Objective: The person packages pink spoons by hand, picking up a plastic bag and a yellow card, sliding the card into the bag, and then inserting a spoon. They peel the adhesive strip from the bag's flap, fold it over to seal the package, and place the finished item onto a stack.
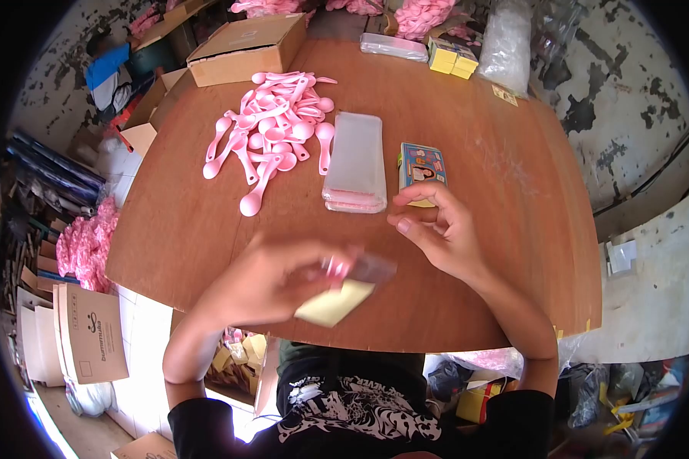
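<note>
My left hand (275, 271), smeared by motion, is closed near the table's front edge. It grips a clear plastic bag (377, 268) with something pink at its top and a pale yellow card (335, 303) below; whether the card is inside the bag is too blurred to tell. My right hand (448, 233) hovers with curved fingers apart and nothing visible between them. Just beyond its fingertips lies a stack of printed blue cards (422, 164). To the left of that stack is a pile of clear plastic bags (354, 153). Pink measuring spoons (272, 130) lie heaped farther left.
A cardboard box (246, 50) stands at the table's back left. Along the back are bundled plastic bags (393, 47), yellow card stacks (453, 58) and a clear plastic roll (507, 46). A carton of scraps (237, 363) sits below the front edge; a person (109, 73) is at far left.
</note>
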The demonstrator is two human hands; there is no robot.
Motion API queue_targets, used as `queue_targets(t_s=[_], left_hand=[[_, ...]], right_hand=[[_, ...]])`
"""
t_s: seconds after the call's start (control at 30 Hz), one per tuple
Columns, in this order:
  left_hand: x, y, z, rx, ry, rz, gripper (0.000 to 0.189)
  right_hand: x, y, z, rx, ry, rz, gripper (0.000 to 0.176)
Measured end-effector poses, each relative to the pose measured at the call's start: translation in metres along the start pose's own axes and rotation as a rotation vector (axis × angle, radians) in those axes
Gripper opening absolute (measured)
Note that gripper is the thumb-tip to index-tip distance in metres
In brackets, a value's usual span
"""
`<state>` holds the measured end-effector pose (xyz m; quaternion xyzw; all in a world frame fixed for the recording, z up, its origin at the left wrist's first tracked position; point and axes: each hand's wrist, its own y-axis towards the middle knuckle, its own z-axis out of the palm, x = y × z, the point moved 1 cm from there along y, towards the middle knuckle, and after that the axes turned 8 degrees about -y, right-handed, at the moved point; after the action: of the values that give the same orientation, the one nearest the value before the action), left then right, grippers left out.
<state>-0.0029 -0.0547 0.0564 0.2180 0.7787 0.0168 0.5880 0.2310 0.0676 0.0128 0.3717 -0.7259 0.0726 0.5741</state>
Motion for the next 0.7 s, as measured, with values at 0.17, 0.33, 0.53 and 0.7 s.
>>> queue_targets(t_s=[0.17, 0.33, 0.53, 0.7], left_hand=[[-0.012, -0.082, 0.006, 0.690, 0.070, -0.136, 0.021], [0.101, -0.190, 0.004, 0.566, 0.800, -0.499, 0.038], [0.121, -0.210, 0.003, 0.326, 0.795, -0.857, 0.043], [0.015, -0.113, 0.052, 0.753, 0.463, -0.665, 0.027]], right_hand=[[0.020, 0.010, 0.001, -0.045, -0.219, -0.057, 0.043], [0.026, 0.036, 0.011, -0.008, -0.587, -0.237, 0.046], [-0.016, 0.073, 0.029, 0.029, -1.015, -0.448, 0.012], [-0.017, 0.090, 0.029, 0.121, -1.037, -0.144, 0.012]])
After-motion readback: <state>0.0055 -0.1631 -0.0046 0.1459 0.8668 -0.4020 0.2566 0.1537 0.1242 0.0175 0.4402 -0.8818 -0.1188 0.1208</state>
